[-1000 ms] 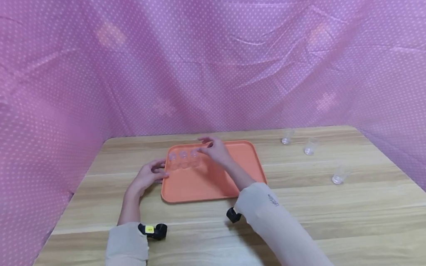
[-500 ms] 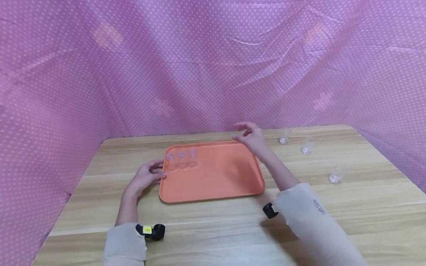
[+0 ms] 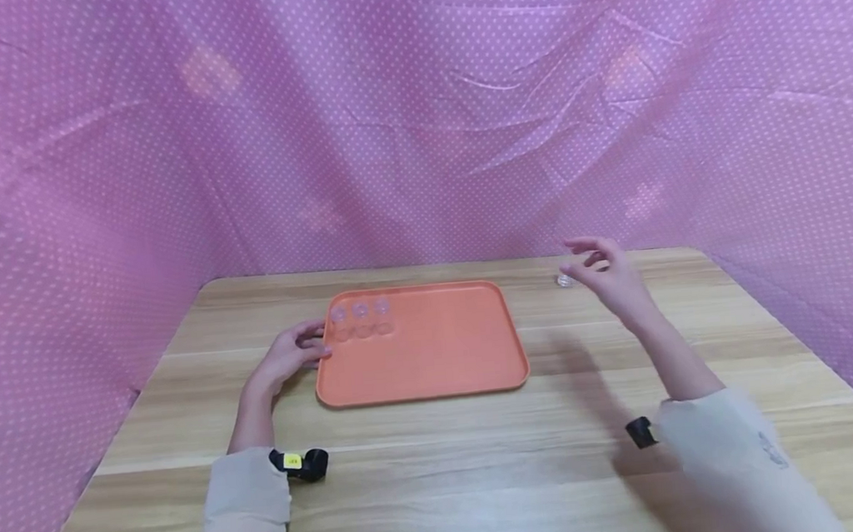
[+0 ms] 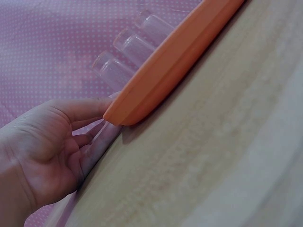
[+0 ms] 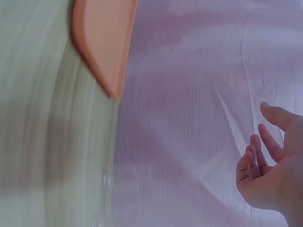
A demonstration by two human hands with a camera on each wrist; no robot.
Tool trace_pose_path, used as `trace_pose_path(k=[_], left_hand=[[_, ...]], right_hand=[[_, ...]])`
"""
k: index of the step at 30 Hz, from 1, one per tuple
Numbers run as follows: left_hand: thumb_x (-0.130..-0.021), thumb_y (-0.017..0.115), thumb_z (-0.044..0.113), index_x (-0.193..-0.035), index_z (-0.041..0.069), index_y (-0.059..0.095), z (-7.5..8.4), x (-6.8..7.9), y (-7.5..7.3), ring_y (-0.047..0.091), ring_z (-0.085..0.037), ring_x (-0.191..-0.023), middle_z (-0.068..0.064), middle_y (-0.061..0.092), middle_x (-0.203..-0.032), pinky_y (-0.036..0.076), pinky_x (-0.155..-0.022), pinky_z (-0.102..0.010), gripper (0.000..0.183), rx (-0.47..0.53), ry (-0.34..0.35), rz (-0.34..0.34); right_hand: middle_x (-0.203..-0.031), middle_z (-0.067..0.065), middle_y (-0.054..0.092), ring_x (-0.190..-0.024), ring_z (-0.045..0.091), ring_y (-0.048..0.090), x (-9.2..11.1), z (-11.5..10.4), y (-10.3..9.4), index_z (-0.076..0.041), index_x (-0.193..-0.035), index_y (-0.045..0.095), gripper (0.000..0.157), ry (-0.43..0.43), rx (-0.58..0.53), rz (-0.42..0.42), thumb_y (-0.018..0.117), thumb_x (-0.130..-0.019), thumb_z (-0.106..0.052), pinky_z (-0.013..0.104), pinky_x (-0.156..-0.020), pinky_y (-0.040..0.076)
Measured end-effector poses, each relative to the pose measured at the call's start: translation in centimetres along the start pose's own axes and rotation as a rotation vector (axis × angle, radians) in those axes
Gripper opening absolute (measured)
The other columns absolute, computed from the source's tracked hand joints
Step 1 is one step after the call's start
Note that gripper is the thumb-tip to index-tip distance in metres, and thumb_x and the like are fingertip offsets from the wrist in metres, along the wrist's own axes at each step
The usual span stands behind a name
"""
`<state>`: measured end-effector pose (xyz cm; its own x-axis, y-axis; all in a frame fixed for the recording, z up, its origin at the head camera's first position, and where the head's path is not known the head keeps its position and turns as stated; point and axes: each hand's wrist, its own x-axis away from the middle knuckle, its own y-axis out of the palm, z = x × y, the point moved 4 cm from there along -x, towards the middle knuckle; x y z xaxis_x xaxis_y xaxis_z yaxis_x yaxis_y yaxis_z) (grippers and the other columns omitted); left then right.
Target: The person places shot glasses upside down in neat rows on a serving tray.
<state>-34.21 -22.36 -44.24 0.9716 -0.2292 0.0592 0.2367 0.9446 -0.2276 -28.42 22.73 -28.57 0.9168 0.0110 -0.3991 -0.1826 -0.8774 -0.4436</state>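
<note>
Three small clear glasses (image 3: pixel 360 310) stand in a row at the far left corner of the orange tray (image 3: pixel 435 374). At that tray's left edge my left hand (image 3: pixel 288 359) holds the rim, with thumb and fingers meeting it near a corner in the left wrist view. My right hand (image 3: pixel 608 278) hovers over the right part of the table, fingers loosely bent and nothing in them. Just left of its fingertips stands another clear glass (image 3: pixel 565 280), partly covered by the hand. In the right wrist view a faint glass (image 5: pixel 108 182) shows below the tray.
A wooden table (image 3: pixel 414 484) carries everything, with pink dotted cloth (image 3: pixel 416 133) hanging behind and at both sides. My right forearm and hand cover part of the table's right side, where glasses seen earlier are hidden.
My right hand has moved from the glasses on the tray to the right, out over the table. The left hand stays at the tray's edge.
</note>
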Motion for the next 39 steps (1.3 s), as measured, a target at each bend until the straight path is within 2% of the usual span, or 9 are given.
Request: trace_pose_path(k=[3,7,11,15,18,23,31,36,39], left_hand=[[-0.084,0.059,-0.007,-0.139,-0.008,0.028,0.0,0.1,0.0,0.056,-0.023,-0.095,-0.028,0.037,-0.132,0.053,-0.078,-0.031,0.064,0.008,0.002,0.001],[-0.084,0.058,-0.005,-0.140,-0.007,0.027,0.1,0.2,0.0,0.054,-0.024,-0.096,-0.028,0.036,-0.132,0.053,-0.078,-0.030,0.064,-0.004,0.004,-0.002],[-0.085,0.059,-0.004,-0.140,-0.007,0.027,0.1,0.2,0.0,0.054,-0.024,-0.096,-0.028,0.036,-0.132,0.053,-0.078,-0.030,0.063,-0.011,0.004,-0.002],[-0.084,0.059,-0.005,-0.140,-0.007,0.027,0.1,0.2,-0.1,0.055,-0.021,-0.093,-0.027,0.037,-0.131,0.054,-0.078,-0.030,0.064,-0.003,-0.003,0.007],[-0.084,0.059,-0.006,-0.140,-0.007,0.027,0.0,0.1,-0.1,0.056,-0.019,-0.091,-0.028,0.037,-0.131,0.054,-0.077,-0.030,0.064,0.004,-0.003,0.009],[-0.084,0.059,-0.005,-0.139,-0.007,0.028,-0.1,0.0,-0.1,0.056,-0.019,-0.092,-0.027,0.037,-0.131,0.054,-0.077,-0.030,0.064,-0.001,0.002,0.008],[-0.084,0.059,-0.005,-0.140,-0.007,0.027,0.0,0.0,0.1,0.056,-0.017,-0.091,-0.027,0.037,-0.131,0.053,-0.078,-0.030,0.064,0.005,-0.001,0.008],[-0.084,0.059,-0.005,-0.140,-0.006,0.027,0.0,0.0,0.0,0.056,-0.016,-0.089,-0.027,0.038,-0.131,0.054,-0.078,-0.030,0.064,0.006,-0.002,0.012],[-0.084,0.059,-0.006,-0.140,-0.007,0.028,-0.1,0.0,-0.1,0.056,-0.016,-0.089,-0.027,0.038,-0.131,0.054,-0.078,-0.030,0.064,0.006,0.002,0.010]], right_hand=[[-0.106,0.007,0.052,-0.086,0.011,0.046,1.2,1.3,-2.5,0.004,-0.120,0.054,0.040,0.022,0.038,0.042,0.066,-0.085,-0.012,0.018,-0.068,0.043],[-0.109,0.000,0.052,-0.089,0.007,0.046,2.5,4.9,-5.8,-0.006,-0.124,0.054,0.045,0.077,0.076,0.084,0.067,-0.085,-0.024,0.014,-0.066,0.043],[-0.112,-0.002,0.049,-0.093,0.006,0.044,4.2,6.5,-8.5,-0.009,-0.127,0.051,0.044,0.106,0.113,0.091,0.064,-0.087,-0.024,0.011,-0.069,0.042],[-0.112,-0.004,0.048,-0.095,0.005,0.043,5.7,8.1,-10.1,-0.011,-0.128,0.050,0.044,0.128,0.124,0.101,0.064,-0.088,-0.023,0.009,-0.070,0.041],[-0.117,-0.005,0.046,-0.097,0.005,0.041,6.8,9.2,-10.7,-0.009,-0.132,0.046,0.049,0.161,0.143,0.074,0.062,-0.089,-0.024,0.010,-0.070,0.040],[-0.123,-0.003,0.040,-0.098,0.009,0.038,8.1,11.2,-11.3,-0.009,-0.137,0.040,0.056,0.230,0.188,0.026,0.060,-0.089,-0.030,0.020,-0.068,0.042],[-0.135,0.018,0.031,-0.105,0.024,0.036,9.0,13.4,-11.3,-0.005,-0.142,0.028,0.067,0.309,0.181,-0.057,0.058,-0.090,-0.034,0.041,-0.076,0.040],[-0.134,0.013,0.036,-0.108,0.026,0.036,9.3,14.3,-11.1,-0.008,-0.144,0.027,0.066,0.295,0.168,-0.081,0.058,-0.090,-0.032,0.039,-0.079,0.039],[-0.133,0.010,0.037,-0.106,0.017,0.038,9.6,15.0,-10.9,-0.010,-0.144,0.027,0.065,0.284,0.157,-0.112,0.057,-0.091,-0.030,0.035,-0.078,0.040]])
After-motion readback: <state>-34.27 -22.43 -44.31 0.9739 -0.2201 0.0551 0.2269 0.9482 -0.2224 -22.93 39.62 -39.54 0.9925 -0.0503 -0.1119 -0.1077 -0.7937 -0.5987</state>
